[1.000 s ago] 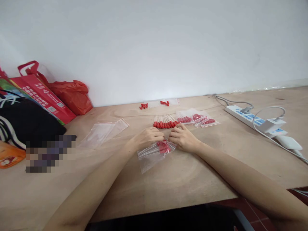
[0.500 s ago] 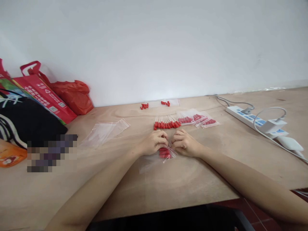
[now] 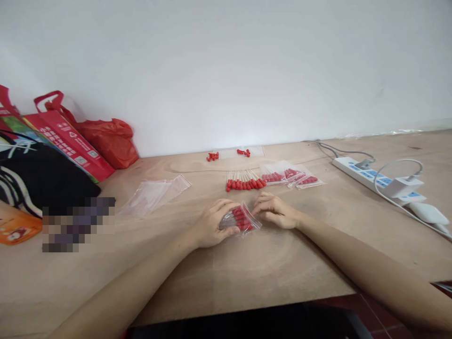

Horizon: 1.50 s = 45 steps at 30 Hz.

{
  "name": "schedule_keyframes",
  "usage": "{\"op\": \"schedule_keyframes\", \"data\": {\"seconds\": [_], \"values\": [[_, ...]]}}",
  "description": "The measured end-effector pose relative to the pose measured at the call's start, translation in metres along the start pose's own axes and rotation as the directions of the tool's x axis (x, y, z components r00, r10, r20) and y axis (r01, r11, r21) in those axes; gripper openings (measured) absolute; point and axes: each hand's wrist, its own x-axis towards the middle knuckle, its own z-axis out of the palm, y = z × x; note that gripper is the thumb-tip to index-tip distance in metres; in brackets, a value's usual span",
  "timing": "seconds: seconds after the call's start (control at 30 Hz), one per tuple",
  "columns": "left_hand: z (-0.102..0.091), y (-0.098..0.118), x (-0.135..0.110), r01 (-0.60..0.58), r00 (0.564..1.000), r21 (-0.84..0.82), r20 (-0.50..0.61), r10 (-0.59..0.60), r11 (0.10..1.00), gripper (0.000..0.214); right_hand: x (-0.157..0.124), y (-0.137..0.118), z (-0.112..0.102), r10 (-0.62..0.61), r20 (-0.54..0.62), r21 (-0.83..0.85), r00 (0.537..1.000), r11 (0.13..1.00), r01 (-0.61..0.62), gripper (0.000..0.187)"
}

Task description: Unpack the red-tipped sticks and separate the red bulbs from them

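Note:
My left hand (image 3: 216, 223) is wrapped round a clear zip bag (image 3: 254, 223) that holds several red-tipped sticks (image 3: 242, 217), thumb in front and fingers behind. The bag's zip edge points right, towards my right hand (image 3: 274, 210). That hand rests beside the edge with its fingers loosely bent and apart from the thumb; I see nothing held in it. Just beyond both hands lies a row of white sticks with red tips (image 3: 246, 184), tips towards me. Filled clear bags (image 3: 290, 175) overlap to the right of this row.
Flat clear zip bags (image 3: 155, 193) lie on the left of the wooden table (image 3: 197, 282). Near the wall are small red pieces (image 3: 212, 156) and another clear bag (image 3: 259, 150). A power strip (image 3: 374, 176) with cables stands right; shopping bags (image 3: 67, 136) and a black bag (image 3: 45, 174) crowd the left.
Both hands were together at the bag's edge. My left hand has shifted left and closed round the bag's body, bunching it; my right hand has come slightly away from the edge.

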Motion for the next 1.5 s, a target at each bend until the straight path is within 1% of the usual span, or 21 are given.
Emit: {"op": "schedule_keyframes", "data": {"seconds": [0.07, 0.13, 0.2, 0.27, 0.33, 0.43, 0.5, 0.6, 0.67, 0.8, 0.93, 1.07, 1.17, 1.27, 1.33, 1.43, 1.5], "values": [[0.003, 0.002, -0.012, 0.057, 0.998, 0.037, -0.023, -0.057, 0.998, 0.048, 0.001, -0.001, 0.001, 0.081, -0.012, 0.091, 0.997, 0.993, -0.08, 0.018], [0.006, 0.001, -0.018, 0.091, 0.995, 0.038, -0.03, -0.09, 0.995, 0.046, 0.002, -0.001, 0.005, 0.186, 0.02, 0.209, 0.982, 0.96, -0.186, 0.014], [0.009, -0.003, -0.018, 0.094, 0.994, 0.026, -0.052, -0.092, 0.995, 0.042, 0.002, 0.0, 0.009, 0.28, 0.086, 0.344, 0.956, 0.892, -0.292, 0.018], [0.011, -0.007, -0.014, 0.086, 0.993, 0.021, -0.086, -0.084, 0.996, 0.038, 0.002, 0.003, 0.013, 0.347, 0.125, 0.436, 0.93, 0.823, -0.365, 0.028], [0.013, -0.009, -0.009, 0.078, 0.991, 0.02, -0.11, -0.075, 0.997, 0.036, 0.002, 0.005, 0.016, 0.395, 0.109, 0.451, 0.912, 0.798, -0.4, 0.037], [0.013, -0.009, -0.004, 0.078, 0.989, 0.024, -0.127, -0.074, 0.997, 0.033, 0.004, 0.003, 0.02, 0.442, 0.053, 0.418, 0.895, 0.805, -0.422, 0.041], [0.013, -0.008, -0.004, 0.079, 0.99, 0.026, -0.122, -0.075, 0.997, 0.032, 0.006, -0.002, 0.022, 0.45, 0.003, 0.361, 0.893, 0.832, -0.42, 0.038], [0.012, -0.008, -0.005, 0.067, 0.991, 0.025, -0.12, -0.064, 0.997, 0.031, 0.009, -0.008, 0.022, 0.413, -0.052, 0.254, 0.909, 0.886, -0.388, 0.028], [0.011, -0.008, -0.005, 0.056, 0.991, 0.015, -0.119, -0.054, 0.998, 0.03, 0.01, -0.01, 0.021, 0.392, -0.049, 0.237, 0.919, 0.898, -0.371, 0.024], [0.009, -0.011, -0.006, 0.038, 0.996, -0.015, -0.086, -0.039, 0.999, 0.03, 0.009, -0.007, 0.02, 0.382, -0.019, 0.267, 0.924, 0.892, -0.363, 0.02], [0.009, -0.014, -0.007, 0.048, 0.996, -0.03, -0.071, -0.05, 0.998, 0.03, 0.009, -0.007, 0.02, 0.375, -0.049, 0.195, 0.926, 0.913, -0.359, 0.021], [0.009, -0.016, -0.008, 0.056, 0.995, -0.033, -0.077, -0.058, 0.998, 0.03, 0.011, -0.014, 0.02, 0.357, -0.094, 0.094, 0.93, 0.933, -0.348, 0.03], [0.009, -0.016, -0.008, 0.06, 0.995, -0.032, -0.073, -0.062, 0.998, 0.03, 0.012, -0.017, 0.02, 0.358, -0.093, 0.049, 0.929, 0.934, -0.354, 0.026], [0.008, -0.017, -0.008, 0.064, 0.996, -0.025, -0.067, -0.066, 0.998, 0.03, 0.013, -0.018, 0.021, 0.391, -0.077, 0.085, 0.917, 0.919, -0.385, 0.02], [0.008, -0.017, -0.008, 0.07, 0.995, -0.023, -0.067, -0.072, 0.997, 0.03, 0.013, -0.017, 0.022, 0.419, -0.093, 0.125, 0.903, 0.905, -0.407, 0.019], [0.008, -0.018, -0.008, 0.08, 0.994, -0.029, -0.068, -0.082, 0.996, 0.029, 0.012, -0.016, 0.027, 0.44, -0.117, 0.202, 0.891, 0.889, -0.412, 0.022], [0.008, -0.018, -0.009, 0.087, 0.994, -0.033, -0.061, -0.089, 0.996, 0.028, 0.012, -0.015, 0.03, 0.433, -0.109, 0.269, 0.895, 0.879, -0.393, 0.027]]}}
